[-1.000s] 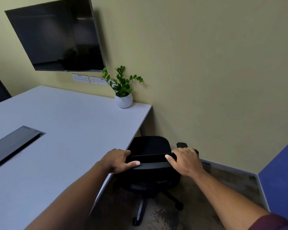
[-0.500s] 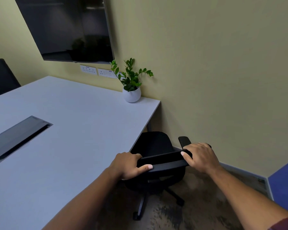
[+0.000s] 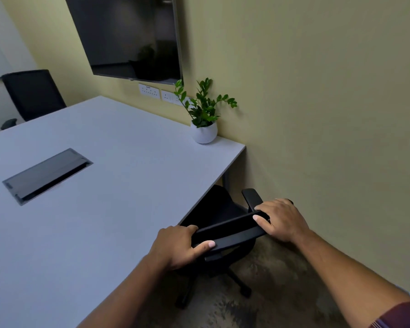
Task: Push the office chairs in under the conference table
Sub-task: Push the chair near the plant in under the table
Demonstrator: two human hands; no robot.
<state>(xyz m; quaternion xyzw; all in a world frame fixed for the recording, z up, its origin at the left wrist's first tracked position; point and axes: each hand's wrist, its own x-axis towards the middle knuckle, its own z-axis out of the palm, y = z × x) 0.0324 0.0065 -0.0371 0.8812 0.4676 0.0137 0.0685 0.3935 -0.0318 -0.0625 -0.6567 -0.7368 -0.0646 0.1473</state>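
Observation:
A black office chair (image 3: 219,210) stands at the right side of the pale grey conference table (image 3: 109,209), its seat partly under the table's edge. My left hand (image 3: 179,246) grips the left end of the chair's backrest top. My right hand (image 3: 281,218) grips the right end, close to the armrest (image 3: 251,197). The chair's wheeled base (image 3: 237,284) shows below on the floor. The table hides the seat's left part.
A potted plant (image 3: 204,131) sits at the table's far right corner by the yellow wall. A cable hatch (image 3: 47,175) is set in the tabletop. Another black chair (image 3: 32,93) stands at the far left. A screen (image 3: 128,36) hangs on the wall. Mottled carpet (image 3: 282,292) lies right of the chair.
The chair has moved further under the table with both hands on its backrest, and the backrest now sits at more of an angle. My view has shifted, bringing the far chair into sight.

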